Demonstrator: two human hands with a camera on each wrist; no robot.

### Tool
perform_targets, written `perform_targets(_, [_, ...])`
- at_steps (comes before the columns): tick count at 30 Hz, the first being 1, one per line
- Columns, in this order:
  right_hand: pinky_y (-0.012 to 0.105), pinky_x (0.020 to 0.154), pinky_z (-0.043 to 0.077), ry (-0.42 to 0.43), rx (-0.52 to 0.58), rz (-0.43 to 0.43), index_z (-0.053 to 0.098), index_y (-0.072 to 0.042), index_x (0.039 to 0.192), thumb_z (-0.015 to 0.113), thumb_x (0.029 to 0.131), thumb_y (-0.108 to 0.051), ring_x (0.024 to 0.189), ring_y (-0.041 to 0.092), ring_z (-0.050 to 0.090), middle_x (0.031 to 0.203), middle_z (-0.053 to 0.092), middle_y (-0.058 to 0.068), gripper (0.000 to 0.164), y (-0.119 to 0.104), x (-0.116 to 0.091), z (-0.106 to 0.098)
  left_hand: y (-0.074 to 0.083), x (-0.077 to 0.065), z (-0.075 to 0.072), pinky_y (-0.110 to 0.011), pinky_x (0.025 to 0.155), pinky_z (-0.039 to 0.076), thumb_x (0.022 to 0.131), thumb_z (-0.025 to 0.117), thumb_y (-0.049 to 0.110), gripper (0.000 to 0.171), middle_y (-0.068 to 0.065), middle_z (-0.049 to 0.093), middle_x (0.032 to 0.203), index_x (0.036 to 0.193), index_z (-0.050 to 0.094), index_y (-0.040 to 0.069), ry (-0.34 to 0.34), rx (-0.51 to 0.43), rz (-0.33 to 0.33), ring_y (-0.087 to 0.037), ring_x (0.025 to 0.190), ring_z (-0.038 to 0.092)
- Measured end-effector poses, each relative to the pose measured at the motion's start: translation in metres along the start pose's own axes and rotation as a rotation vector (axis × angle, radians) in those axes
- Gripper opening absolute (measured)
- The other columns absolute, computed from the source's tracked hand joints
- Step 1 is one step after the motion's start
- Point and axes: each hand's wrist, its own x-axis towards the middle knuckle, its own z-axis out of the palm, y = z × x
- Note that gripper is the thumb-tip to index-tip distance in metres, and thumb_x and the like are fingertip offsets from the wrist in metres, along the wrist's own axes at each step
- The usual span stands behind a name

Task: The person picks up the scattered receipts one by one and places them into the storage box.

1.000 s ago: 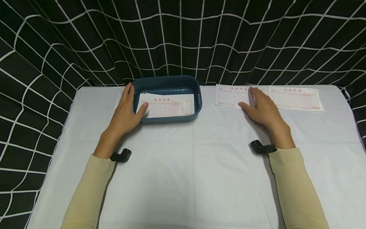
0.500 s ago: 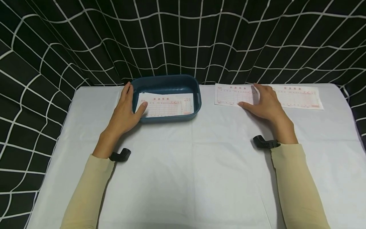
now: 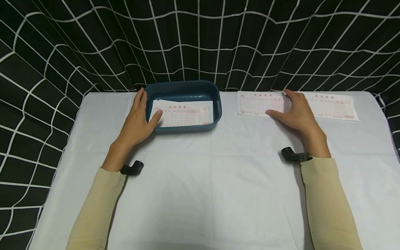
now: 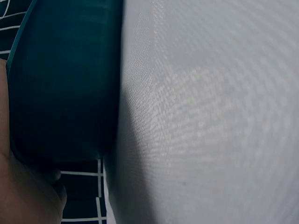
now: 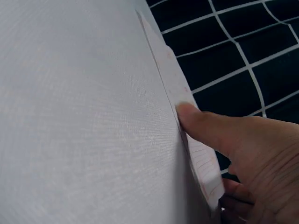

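Observation:
My left hand (image 3: pixel 136 121) holds the left end of a dark blue plastic bin (image 3: pixel 187 130), its thumb over the rim and fingers along the outer side. In the left wrist view the bin's wall (image 4: pixel 65 84) fills the left part. A stack of white receipt slips (image 3: pixel 184 114) with red print lies in the bin. On the right, my right hand (image 3: pixel 298 113) grips the right part of a receipt slip (image 3: pixel 256 103), thumb at its front edge and fingers at its far right. In the right wrist view that slip (image 5: pixel 203 161) shows between thumb and fingers.
A second receipt slip (image 3: pixel 335 107) lies just right of my right hand, its left part hidden behind the hand. White cloth (image 3: pixel 212 187) covers the table. Black fabric with a white grid (image 3: pixel 200 41) rises behind the back edge and at the sides.
My right hand has shifted right along the left slip, its fingers spreading toward the slip's right end and uncovering more of its print. The left hand and the bin have stayed in place.

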Motion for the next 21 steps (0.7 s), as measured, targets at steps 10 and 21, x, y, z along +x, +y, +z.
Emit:
perform_targets(10, [0.064,0.126,0.028,0.048,0.046,-0.006,0.041,0.004,0.159,0.074,0.097,-0.032,0.151,0.054,0.036,0.16,0.044,0.034,0.078,-0.006,0.006,0.0,-0.002,-0.002,-0.001,-0.057,0.133,0.022,0.105,0.054,0.05,0.091,-0.01,0.004,0.181,0.168,0.014,-0.001,0.013,-0.014,-0.002,-0.035,0.167,0.015])
perform_targets(21, [0.061,0.104,0.046,0.145,0.07,-0.063,0.067,0.006,0.132,0.062,0.102,-0.016,0.123,0.049,0.062,0.131,0.067,0.035,0.038,-0.014,-0.008,-0.001,-0.001,0.0,-0.001,-0.056,0.134,0.021,0.105,0.055,0.051,0.093,-0.011,0.003,0.181,0.168,0.013,-0.001,-0.002,-0.02,0.003,-0.033,0.168,0.013])
